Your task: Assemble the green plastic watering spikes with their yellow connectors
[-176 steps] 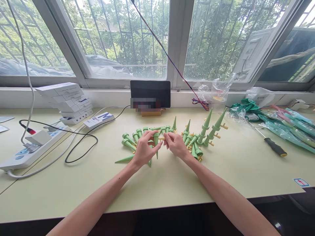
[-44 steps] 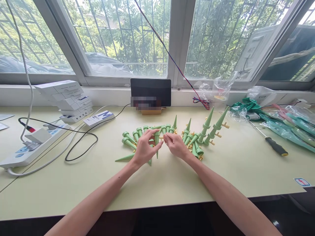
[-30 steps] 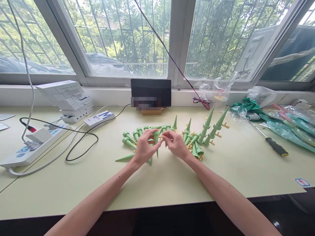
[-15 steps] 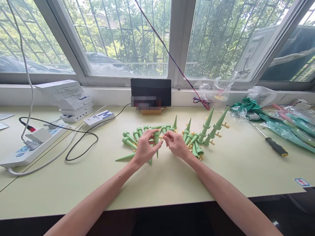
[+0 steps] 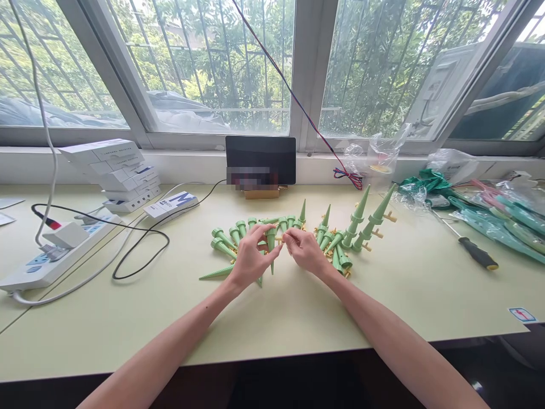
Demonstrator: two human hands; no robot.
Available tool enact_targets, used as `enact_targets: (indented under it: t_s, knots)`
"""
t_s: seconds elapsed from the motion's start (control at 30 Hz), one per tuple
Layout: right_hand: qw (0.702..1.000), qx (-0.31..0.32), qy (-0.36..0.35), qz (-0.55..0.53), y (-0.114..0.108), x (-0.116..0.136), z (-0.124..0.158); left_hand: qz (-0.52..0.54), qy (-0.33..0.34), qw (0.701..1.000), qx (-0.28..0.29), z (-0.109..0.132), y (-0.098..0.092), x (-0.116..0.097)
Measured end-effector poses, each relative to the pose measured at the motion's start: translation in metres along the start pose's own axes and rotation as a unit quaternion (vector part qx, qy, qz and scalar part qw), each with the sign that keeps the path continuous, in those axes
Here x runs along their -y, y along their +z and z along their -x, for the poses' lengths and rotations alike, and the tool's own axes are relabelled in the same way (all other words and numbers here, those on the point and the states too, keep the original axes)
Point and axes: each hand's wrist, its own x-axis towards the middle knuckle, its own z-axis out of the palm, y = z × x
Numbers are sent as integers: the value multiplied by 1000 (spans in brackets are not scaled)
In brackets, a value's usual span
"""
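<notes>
My left hand (image 5: 249, 254) is wrapped round a green plastic watering spike (image 5: 271, 244), its tip pointing down. My right hand (image 5: 306, 251) pinches the small yellow valve (image 5: 279, 240) on the spike's right side; its outer end is hidden by the fingers. Left of my hands several green spikes lie fanned out, one of them a green spike (image 5: 222, 245) with its wide end outward. A lone pointed green piece (image 5: 216, 273) lies nearer to me. To the right, more spikes lie in a heap, and tall stacked spikes (image 5: 380, 214) stand with yellow valves sticking out.
A screwdriver (image 5: 479, 254) and plastic bags (image 5: 498, 224) lie on the right. At the back stands a dark screen (image 5: 261, 156). A power strip (image 5: 59, 253), looping cables and stacked white boxes (image 5: 121, 165) occupy the left. The table's front edge runs below my forearms.
Almost nothing differs. Both hands keep the same hold on the spike and its valve, with only a very slight shift of the right fingers.
</notes>
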Motion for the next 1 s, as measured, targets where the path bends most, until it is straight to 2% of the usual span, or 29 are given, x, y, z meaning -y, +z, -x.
enact_targets:
  t_s: [0.4,1.0]
  knots:
    - [1000,-5,0,0,2,-1,-1,-28,19,999,-7,1,0,-4]
    - [1000,-7,-8,25,2,0,-1,-2,12,1000,7,0,0,0]
